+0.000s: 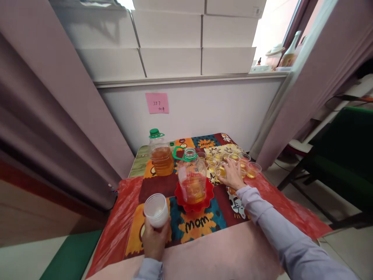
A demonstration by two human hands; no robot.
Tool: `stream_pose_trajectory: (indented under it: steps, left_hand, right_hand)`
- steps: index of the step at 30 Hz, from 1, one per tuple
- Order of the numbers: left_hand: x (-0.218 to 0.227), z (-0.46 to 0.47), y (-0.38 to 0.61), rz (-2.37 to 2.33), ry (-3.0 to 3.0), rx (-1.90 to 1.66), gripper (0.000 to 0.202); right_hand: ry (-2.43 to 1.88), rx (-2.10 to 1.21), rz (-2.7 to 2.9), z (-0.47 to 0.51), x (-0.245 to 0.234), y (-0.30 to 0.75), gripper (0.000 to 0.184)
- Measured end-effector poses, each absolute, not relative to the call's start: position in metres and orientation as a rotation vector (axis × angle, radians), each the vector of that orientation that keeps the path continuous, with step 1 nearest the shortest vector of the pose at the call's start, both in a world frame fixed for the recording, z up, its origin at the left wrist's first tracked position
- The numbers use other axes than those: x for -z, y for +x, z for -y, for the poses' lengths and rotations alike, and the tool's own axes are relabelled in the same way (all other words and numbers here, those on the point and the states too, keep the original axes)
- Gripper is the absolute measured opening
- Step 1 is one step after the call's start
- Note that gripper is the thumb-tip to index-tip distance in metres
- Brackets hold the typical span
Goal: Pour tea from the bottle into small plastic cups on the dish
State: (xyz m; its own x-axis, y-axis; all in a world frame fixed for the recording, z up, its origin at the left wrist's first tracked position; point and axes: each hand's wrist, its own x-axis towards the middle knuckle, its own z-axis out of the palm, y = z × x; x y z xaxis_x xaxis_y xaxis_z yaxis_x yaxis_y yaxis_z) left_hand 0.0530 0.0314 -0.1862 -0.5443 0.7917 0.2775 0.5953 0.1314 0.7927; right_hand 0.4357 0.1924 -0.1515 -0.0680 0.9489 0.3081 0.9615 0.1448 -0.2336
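Observation:
My left hand (155, 238) is wrapped round a stack of translucent plastic cups (156, 206), mouths up, near the front of the table. My right hand (231, 174) reaches to the right side, fingers round a clear plastic cup (220, 171) with yellow liquid in it; its fingers partly hide that group. Several more clear cups (253, 169) with yellowish liquid stand close around it. Between my hands, an uncapped clear jug (192, 181) with a green handle holds some amber liquid. It stands in a red scalloped dish (194, 207).
A second jug (162, 159), green-capped and fuller of amber liquid, stands at the back left. A green cap (171, 144) lies behind it. The table has a patterned mat (163, 186) over red plastic sheeting (116, 217). Behind is a wall with a pink note (157, 103); a dark green chair (344, 155) is at right.

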Motion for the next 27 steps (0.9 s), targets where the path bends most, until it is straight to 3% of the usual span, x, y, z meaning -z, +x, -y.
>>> stream_pose_trajectory:
  steps: [5, 10, 16, 27]
  left_hand:
    - [0.188, -0.031, 0.052, -2.211, 1.381, -1.392, 0.055]
    - [0.186, -0.031, 0.052, -2.196, 1.358, -1.383, 0.054]
    - [0.180, -0.030, 0.054, -2.159, 1.333, -1.387, 0.055]
    - [0.182, -0.026, 0.054, -2.091, 1.321, -1.427, 0.055]
  right_hand:
    - [-1.745, -0.011, 1.894, -0.188, 0.158, 0.432, 0.039]
    - [-1.620, -0.079, 1.771, -0.180, 0.141, 0.436, 0.044]
    - [-1.409, -0.469, 1.579, -0.170, 0.083, 0.437, 0.058]
    - [-1.066, -0.950, 1.486, -0.145, -0.032, 0.403, 0.061]
